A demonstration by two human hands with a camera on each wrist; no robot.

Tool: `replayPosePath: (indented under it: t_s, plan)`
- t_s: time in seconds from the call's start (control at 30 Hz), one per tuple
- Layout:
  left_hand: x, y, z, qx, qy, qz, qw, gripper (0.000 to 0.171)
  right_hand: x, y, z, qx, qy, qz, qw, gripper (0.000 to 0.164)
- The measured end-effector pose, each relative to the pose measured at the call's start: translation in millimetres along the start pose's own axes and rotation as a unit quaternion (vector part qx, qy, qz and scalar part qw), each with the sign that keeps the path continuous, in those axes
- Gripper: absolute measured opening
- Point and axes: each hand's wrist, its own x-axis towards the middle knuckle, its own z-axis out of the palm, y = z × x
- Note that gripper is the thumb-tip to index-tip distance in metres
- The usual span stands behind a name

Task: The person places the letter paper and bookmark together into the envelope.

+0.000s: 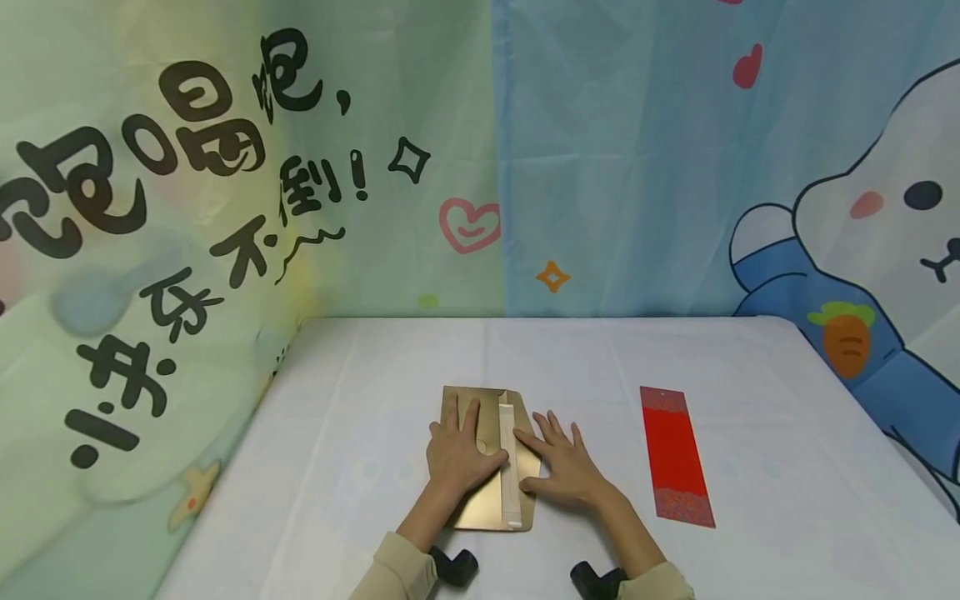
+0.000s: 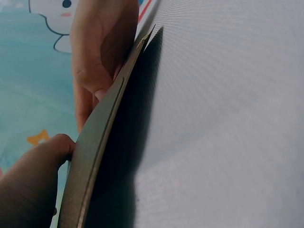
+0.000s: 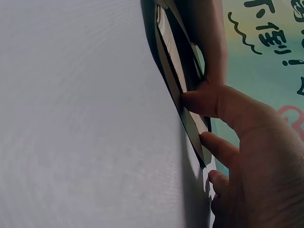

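Note:
A gold paper envelope lies on the white table, with a pale strip running along its right part beside a folded flap. My left hand rests on the envelope with straight, spread fingers, its thumb reaching the strip. At the right edge, my right hand touches the flap with thumb and index finger, the other fingers stretched out. In the right wrist view, the thumb and index finger of the right hand press on the layered edge of the envelope. The left wrist view shows the envelope's edge edge-on.
To the right lies a flat red paper packet with patterned bands at both ends. The white-covered table ends at a printed cloth backdrop. Black devices are worn at both wrists.

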Motion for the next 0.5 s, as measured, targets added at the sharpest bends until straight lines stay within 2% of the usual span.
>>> replayPosePath:
  t_s: [0.5]
  plan:
    - [0.5,0.5,1.4,0.009,-0.002,0.003,1.0,0.094,4.3,-8.9,0.3,-0.008,-0.014,-0.005,1.0,0.074]
